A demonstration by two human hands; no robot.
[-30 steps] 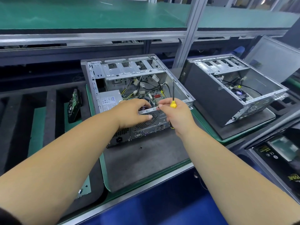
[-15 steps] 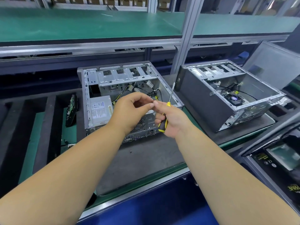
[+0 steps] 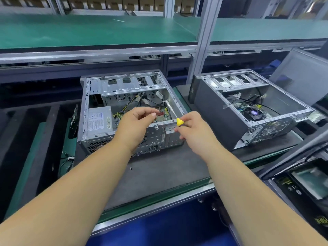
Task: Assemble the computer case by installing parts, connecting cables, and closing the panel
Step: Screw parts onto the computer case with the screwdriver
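The open computer case (image 3: pixel 127 110) is lying at the centre of the frame on a grey mat (image 3: pixel 159 174). The right hand (image 3: pixel 195 130) is gripping a yellow-handled screwdriver (image 3: pixel 174 115), its blurred shaft pointing up-left into the case. The left hand (image 3: pixel 136 121) is hovering over the case's near edge with fingers curled, pinched toward the thumb; whether it is holding anything cannot be told. A second open case (image 3: pixel 248 107) is sitting at centre right.

Two open grey sheet-metal computer cases stand on the counter, one (image 3: pixel 124 110) in front and one (image 3: pixel 248 110) to the right. There is one yellow-handled screwdriver (image 3: pixel 174 116) and one small dark screw (image 3: pixel 131 168) lying loose. Two bare hands are in view, left (image 3: pixel 136 123) and right (image 3: pixel 193 128).
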